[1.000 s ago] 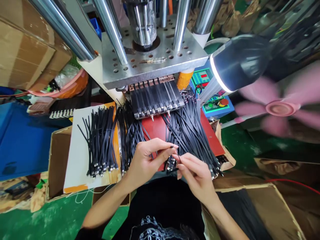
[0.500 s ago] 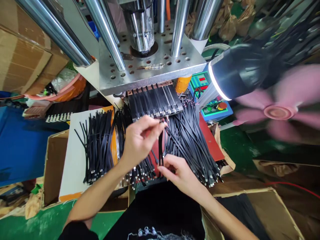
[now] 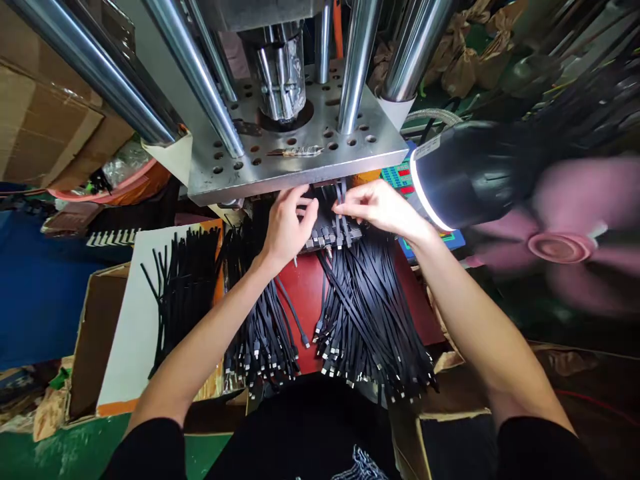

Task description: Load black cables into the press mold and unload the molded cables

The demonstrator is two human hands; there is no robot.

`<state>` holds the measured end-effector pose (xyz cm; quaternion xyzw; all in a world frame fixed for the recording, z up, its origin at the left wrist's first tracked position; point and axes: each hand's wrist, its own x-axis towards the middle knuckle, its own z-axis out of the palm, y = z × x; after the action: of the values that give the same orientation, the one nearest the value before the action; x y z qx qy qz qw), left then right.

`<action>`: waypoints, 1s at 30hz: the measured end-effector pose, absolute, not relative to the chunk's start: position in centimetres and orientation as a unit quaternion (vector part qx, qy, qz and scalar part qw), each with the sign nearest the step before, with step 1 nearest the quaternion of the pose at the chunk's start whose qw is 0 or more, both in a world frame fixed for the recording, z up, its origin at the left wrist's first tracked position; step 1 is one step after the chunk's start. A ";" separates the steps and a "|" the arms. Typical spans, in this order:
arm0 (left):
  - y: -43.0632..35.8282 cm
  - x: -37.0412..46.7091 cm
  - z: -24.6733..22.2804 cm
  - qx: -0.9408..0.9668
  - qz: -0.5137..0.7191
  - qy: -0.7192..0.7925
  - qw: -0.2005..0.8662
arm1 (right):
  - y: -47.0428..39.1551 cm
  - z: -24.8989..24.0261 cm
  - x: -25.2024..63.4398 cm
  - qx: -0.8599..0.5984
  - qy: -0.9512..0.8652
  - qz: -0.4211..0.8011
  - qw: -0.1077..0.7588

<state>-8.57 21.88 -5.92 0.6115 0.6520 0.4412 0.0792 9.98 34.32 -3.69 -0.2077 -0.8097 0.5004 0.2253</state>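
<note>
My right hand [image 3: 375,205] is closed in a pinch on black flat cables [image 3: 341,223] with metal connector ends, over the right part of a black slotted fixture [image 3: 323,238]. My left hand [image 3: 290,225] is over the fixture's left part, thumb apart from its loosely curled fingers. Nothing shows between them, and the hand hides that side of the fixture. Below my right hand lies a thick fan of black cables [image 3: 375,307]. Another bunch of cables [image 3: 263,333] lies on the left, with one single cable [image 3: 295,313] out on the red surface [image 3: 305,280].
Right above the fixture juts a drilled steel press plate [image 3: 300,167], between steel columns [image 3: 360,67]. A bright lamp [image 3: 440,180] and a spinning pink fan [image 3: 560,247] stand on the right. More cables [image 3: 193,287] lie on a white board [image 3: 123,333] at left.
My right hand has moved up from the lower cable ends to the fixture. My left hand has shifted up and left, its pinch loosened. The cables held between both hands are now at the fixture.
</note>
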 end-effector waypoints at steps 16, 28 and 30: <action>17.8 -4.8 -5.3 0.810 0.059 0.579 -0.067 | 35.3 -5.7 8.1 -0.278 -0.806 0.443 0.278; 20.4 -4.1 -4.1 0.740 0.065 0.669 0.013 | 31.1 -4.7 10.5 -0.344 -0.926 0.108 0.113; 22.1 -5.0 -3.6 0.730 0.069 0.680 0.025 | 32.0 -4.2 8.6 -0.379 -0.917 0.099 0.077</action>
<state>-5.00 22.11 -3.62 0.7298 0.6798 0.0688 0.0250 8.65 31.98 -4.24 -0.3789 -0.9169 0.0992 0.0768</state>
